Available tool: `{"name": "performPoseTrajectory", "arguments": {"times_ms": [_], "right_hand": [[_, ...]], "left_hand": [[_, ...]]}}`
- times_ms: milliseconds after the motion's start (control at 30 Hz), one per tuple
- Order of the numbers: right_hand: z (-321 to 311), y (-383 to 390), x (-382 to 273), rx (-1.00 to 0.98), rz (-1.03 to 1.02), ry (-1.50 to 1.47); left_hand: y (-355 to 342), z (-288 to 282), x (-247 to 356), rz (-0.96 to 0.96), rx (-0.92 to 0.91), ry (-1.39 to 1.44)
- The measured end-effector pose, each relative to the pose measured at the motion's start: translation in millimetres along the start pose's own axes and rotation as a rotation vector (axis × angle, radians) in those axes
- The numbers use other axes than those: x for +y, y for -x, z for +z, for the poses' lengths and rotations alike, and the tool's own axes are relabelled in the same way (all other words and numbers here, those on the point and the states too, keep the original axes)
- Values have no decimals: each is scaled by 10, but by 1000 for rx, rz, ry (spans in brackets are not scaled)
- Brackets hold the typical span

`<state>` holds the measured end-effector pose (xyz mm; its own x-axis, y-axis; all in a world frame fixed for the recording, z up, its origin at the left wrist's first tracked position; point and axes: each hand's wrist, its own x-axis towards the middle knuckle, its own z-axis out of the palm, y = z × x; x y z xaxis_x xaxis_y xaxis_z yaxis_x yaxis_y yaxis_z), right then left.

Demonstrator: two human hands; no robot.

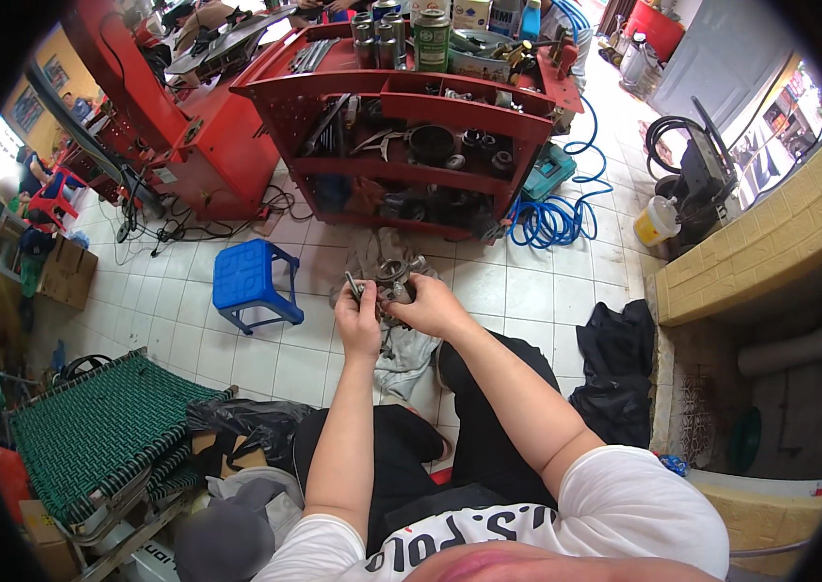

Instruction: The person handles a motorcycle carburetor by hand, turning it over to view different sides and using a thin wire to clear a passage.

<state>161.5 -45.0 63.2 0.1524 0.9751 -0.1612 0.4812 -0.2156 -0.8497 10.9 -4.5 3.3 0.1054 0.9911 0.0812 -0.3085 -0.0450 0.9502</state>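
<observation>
In front of my knees both hands are raised close together over a grey rag (404,362) on the tiled floor. My right hand (430,307) is closed around a small metal machine part with a round opening (392,273), which looks like a carburetor. My left hand (358,322) is closed beside it, with a short, thin metal piece (352,283) sticking up between thumb and fingers. The kind of that thin piece is too small to make out. My fingers hide the lower side of the machine part.
A red tool cart (401,89) with cans and metal parts stands ahead. A blue plastic stool (254,281) is at left, a green woven folding seat (100,432) nearer. Coiled blue hose (554,225) lies right of the cart, black cloth (614,359) by the yellow ledge (760,228).
</observation>
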Motion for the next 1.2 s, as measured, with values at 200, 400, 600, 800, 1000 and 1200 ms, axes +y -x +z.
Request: {"name": "performPoseTrajectory", "arguments": {"times_ms": [200, 400, 600, 800, 1000, 1200], "right_hand": [[63, -54, 112, 0, -48, 18], [74, -58, 148, -1, -43, 41], [57, -40, 85, 9, -13, 1], [38, -19, 73, 16, -20, 8], [49, -18, 52, -42, -72, 75], [67, -7, 77, -85, -125, 108]], "left_hand": [[-26, -37, -66, -84, 17, 98], [7, -16, 12, -190, 72, 63], [-7, -6, 32, -83, -5, 122], [-15, 19, 1, -9, 25, 36], [-17, 15, -14, -35, 109, 77], [-48, 19, -23, -101, 191, 162]]}}
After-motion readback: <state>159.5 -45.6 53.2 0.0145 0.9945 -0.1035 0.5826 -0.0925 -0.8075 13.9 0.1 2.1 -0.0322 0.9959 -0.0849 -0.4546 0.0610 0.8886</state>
